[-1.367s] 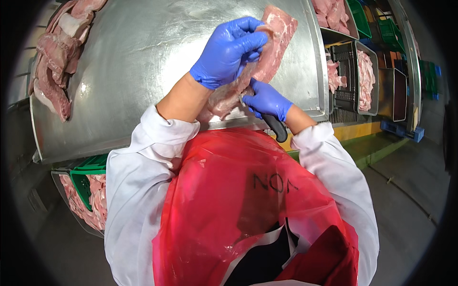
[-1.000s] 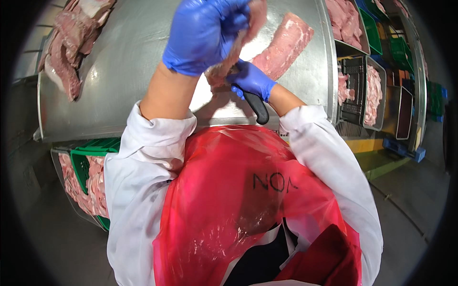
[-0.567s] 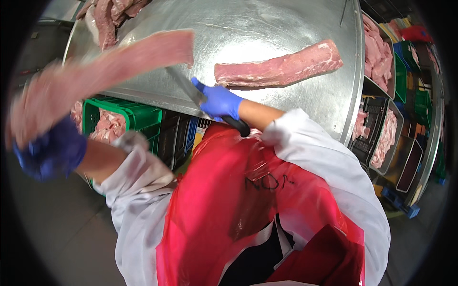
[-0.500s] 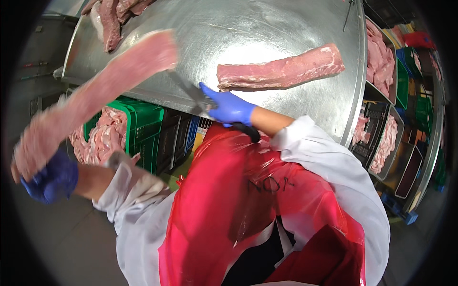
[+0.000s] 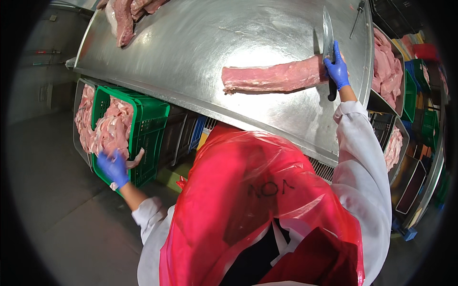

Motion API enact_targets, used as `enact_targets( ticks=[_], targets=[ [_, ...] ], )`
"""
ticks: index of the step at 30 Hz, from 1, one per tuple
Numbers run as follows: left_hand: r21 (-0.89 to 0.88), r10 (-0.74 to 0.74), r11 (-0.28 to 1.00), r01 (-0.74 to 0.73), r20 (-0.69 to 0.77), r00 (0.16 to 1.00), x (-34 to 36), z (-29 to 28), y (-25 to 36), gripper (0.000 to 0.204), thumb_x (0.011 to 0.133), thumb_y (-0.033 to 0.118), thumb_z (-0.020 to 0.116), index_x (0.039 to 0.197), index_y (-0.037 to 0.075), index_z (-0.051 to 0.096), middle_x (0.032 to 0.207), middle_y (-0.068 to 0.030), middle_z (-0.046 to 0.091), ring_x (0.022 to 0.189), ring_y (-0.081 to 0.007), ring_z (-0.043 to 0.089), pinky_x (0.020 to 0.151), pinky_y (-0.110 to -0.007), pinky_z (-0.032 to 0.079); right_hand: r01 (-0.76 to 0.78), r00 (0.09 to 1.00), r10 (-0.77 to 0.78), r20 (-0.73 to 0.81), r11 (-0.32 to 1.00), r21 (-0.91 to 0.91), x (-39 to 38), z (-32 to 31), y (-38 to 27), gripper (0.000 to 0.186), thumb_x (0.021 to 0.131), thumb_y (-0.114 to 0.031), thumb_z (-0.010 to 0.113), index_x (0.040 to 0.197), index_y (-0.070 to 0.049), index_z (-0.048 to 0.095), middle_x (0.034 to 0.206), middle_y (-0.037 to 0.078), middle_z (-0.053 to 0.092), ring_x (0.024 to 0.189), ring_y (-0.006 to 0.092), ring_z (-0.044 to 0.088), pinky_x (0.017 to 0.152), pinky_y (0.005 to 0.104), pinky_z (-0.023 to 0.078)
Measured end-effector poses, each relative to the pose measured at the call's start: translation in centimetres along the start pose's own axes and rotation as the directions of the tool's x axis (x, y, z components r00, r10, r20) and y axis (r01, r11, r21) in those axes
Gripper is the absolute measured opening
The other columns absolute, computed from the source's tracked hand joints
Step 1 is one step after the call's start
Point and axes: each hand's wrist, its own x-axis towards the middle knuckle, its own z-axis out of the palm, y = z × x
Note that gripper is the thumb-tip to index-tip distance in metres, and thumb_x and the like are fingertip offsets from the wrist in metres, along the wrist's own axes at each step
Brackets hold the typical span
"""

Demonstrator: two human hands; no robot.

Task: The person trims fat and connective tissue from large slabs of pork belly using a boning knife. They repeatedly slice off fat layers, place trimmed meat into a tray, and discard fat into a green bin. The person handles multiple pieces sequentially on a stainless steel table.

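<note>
My right hand, in a blue glove, is closed around the black handle of a knife. Its blade points away from me, standing over the right end of a long pink pork loin on the steel table. My left hand, gloved in blue and slightly blurred, is at the near side of a green crate of pale meat pieces. Its fingers look apart, with no meat held between them. A thin strip of meat hangs over the crate's rim beside it.
More meat pieces lie at the far left of the steel table. A thin dark rod-like tool rests near the right edge. Beyond that edge stand tubs of meat and green crates.
The long piece of meat has left my left hand, which has moved in to the green crate. My right hand has carried the knife rightward to the loin's right end.
</note>
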Motion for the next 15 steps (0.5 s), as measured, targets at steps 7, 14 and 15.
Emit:
enact_targets(
  ticks=[7, 14, 15],
  targets=[
    [-0.266, 0.915, 0.403, -0.876, 0.122, 0.384, -8.4, 21.3, 31.6, 0.057, 0.069, 0.027, 0.076, 0.118, 0.003, 0.06, 0.114, -0.0208, 0.063, 0.109, -0.0405, 0.059, 0.094, -0.049, 0.047, 0.218, 0.942, -0.267, -0.206, 0.948, -0.23, -1.0, 1.8, 6.4, 0.081, 0.087, -0.021, 0.066, 0.157, -0.02, 0.025, 0.124, 0.023, 0.065, 0.095, 0.0307, 0.07, 0.084, 0.0378, 0.055],
    [-0.438, 0.595, 0.759, -0.482, 0.766, 0.242, -6.0, 30.3, 40.9, 0.055, 0.072, 0.022, 0.076, 0.119, -0.001, 0.063, 0.113, -0.0221, 0.067, 0.108, -0.0355, 0.065, 0.094, -0.042, 0.052, -0.332, 0.895, 0.44, -0.067, 0.761, 0.557, -9.7, -4.1, 1.2, 0.084, 0.089, -0.002, 0.062, 0.159, -0.018, 0.019, 0.097, 0.01, 0.066, 0.064, 0.0109, 0.06, 0.055, 0.0273, 0.052],
    [-0.529, 0.539, 0.84, -0.124, 0.839, 0.075, -4.9, 30.5, 40.5, 0.058, 0.072, 0.019, 0.076, 0.123, -0.003, 0.06, 0.114, -0.0196, 0.067, 0.107, -0.0313, 0.065, 0.094, -0.04, 0.052, -0.317, 0.888, 0.447, -0.107, 0.764, 0.562, -12.1, -4.6, 2.2, 0.083, 0.089, 0.0, 0.061, 0.159, -0.017, 0.018, 0.095, 0.008, 0.065, 0.063, 0.0104, 0.058, 0.054, 0.0268, 0.051]
  ],
)
